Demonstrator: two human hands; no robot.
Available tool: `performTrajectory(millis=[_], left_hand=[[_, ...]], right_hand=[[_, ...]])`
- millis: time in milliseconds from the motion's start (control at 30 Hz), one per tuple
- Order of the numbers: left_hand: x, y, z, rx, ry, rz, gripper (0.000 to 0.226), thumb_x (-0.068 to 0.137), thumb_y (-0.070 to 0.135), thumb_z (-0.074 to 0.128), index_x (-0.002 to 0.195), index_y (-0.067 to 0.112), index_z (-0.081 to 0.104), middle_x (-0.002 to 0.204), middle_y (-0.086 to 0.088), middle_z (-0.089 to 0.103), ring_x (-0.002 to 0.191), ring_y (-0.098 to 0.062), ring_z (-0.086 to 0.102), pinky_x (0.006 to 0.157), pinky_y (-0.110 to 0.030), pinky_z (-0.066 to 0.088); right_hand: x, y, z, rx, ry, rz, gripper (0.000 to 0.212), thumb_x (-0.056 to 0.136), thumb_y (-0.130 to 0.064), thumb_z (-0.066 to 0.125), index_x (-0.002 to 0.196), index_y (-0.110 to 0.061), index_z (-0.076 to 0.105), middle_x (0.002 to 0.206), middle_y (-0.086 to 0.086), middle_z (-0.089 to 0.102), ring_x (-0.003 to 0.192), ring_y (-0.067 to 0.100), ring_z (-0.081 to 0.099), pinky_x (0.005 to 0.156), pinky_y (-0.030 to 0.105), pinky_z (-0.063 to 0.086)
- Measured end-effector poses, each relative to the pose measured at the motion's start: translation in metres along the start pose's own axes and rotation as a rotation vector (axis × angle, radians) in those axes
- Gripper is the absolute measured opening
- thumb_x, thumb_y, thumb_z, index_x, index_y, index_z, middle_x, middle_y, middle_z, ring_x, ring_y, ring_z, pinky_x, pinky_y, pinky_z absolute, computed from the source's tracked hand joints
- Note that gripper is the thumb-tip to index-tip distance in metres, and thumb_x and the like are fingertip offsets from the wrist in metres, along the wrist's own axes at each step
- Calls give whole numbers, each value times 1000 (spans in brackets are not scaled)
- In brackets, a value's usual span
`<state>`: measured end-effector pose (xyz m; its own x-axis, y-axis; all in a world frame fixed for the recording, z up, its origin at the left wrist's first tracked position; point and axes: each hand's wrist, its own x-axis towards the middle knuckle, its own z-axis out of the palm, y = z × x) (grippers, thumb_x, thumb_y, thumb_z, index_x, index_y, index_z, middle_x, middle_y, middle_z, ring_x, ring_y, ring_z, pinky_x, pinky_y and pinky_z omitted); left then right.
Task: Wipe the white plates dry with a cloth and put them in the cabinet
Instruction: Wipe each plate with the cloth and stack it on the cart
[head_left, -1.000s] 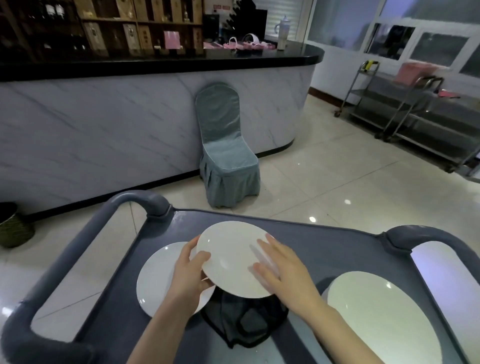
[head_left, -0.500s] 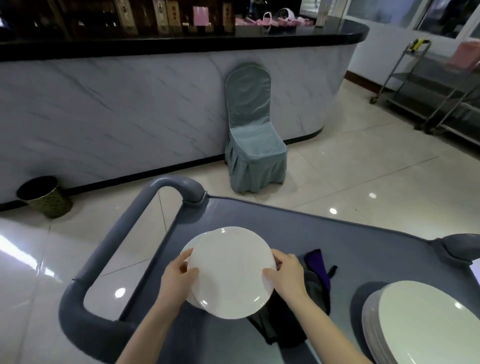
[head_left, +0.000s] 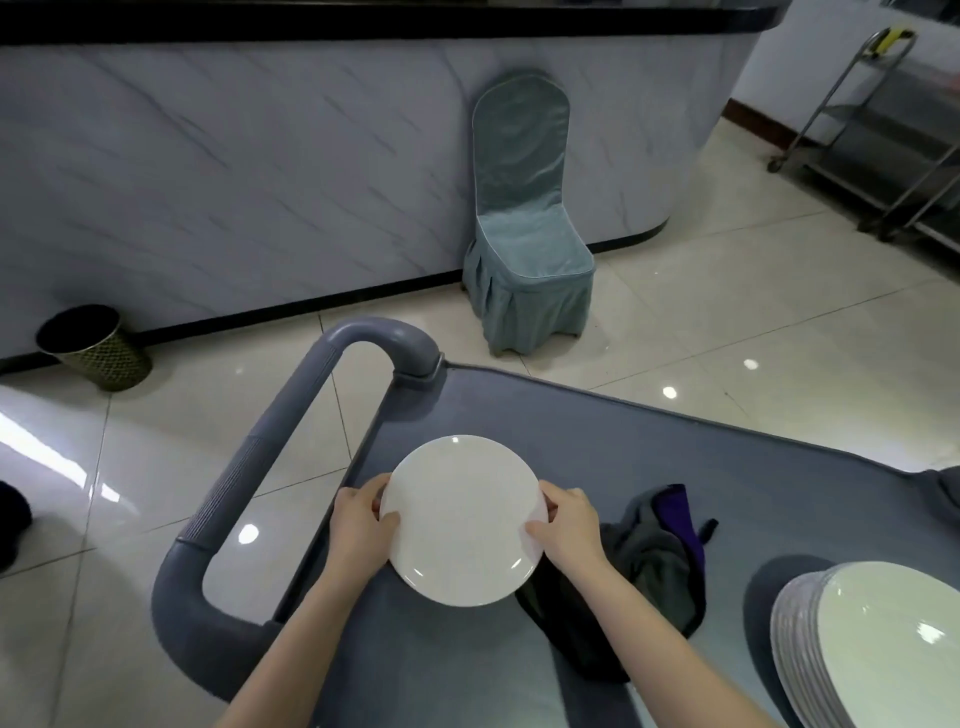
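A round white plate (head_left: 462, 519) lies flat over the left part of the grey cart top (head_left: 675, 467). My left hand (head_left: 361, 525) grips its left rim, thumb on top. My right hand (head_left: 569, 522) grips the right rim the same way. Whether other plates lie under it is hidden. A dark grey and purple cloth (head_left: 660, 561) lies crumpled on the cart just right of my right hand. A stack of several white plates (head_left: 878, 644) stands at the cart's near right corner.
The cart's curved grey handle (head_left: 270, 462) loops at its left end. Beyond the cart stand a chair in a teal cover (head_left: 524, 244) against a marble counter (head_left: 234, 156), a dark waste bin (head_left: 93, 345) at left, and a steel trolley (head_left: 883, 130) at right.
The plate has shifted left over the plate that lay on the cart, covering it. My right hand went from lying flat on the plate to gripping its rim. The cloth now lies uncovered.
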<state>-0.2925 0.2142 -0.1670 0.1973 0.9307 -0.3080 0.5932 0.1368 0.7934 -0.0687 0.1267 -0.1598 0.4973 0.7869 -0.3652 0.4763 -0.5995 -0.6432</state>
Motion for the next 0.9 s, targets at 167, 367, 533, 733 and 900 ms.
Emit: performTrajectory(millis=[167,367,533,733,900], left_hand=[[-1,-7,2,-10,7,-25,47,80,-2,55,120,21,65,100,-20,58,89,-31,59,84,-35,52],[1,-8,9,36,12,-13,49,85,2,56,130,23,58,103,-11,47,84,-14,52,82,-28,43],[-3,0,12,163,105,-12,51,90,11,59,140,20,50,113,-3,39,105,-25,46,99,-36,42],[-37,51,64,59,117,210,20,92,14,60,108,21,70,101,8,63,88,-7,59,87,-28,47],[-85,105,145,-42,-170,357,11,90,12,67,88,19,74,80,11,71,74,2,64,76,-21,52]], right_hand=[[4,-1,5,-19,22,-14,21,79,7,54,86,-11,61,100,11,47,82,22,45,60,3,33],[8,6,6,-27,44,-35,35,80,8,53,106,-8,68,101,6,41,90,25,47,66,6,32],[1,10,-7,10,30,-94,46,85,-2,66,129,-17,65,105,4,45,97,24,54,85,18,36],[-42,41,-73,-28,131,-286,28,93,-21,68,122,-20,70,99,-9,54,77,5,54,76,5,37],[-101,103,-162,-162,302,-312,21,93,-23,68,113,-18,73,99,-3,63,91,16,60,84,23,44]])
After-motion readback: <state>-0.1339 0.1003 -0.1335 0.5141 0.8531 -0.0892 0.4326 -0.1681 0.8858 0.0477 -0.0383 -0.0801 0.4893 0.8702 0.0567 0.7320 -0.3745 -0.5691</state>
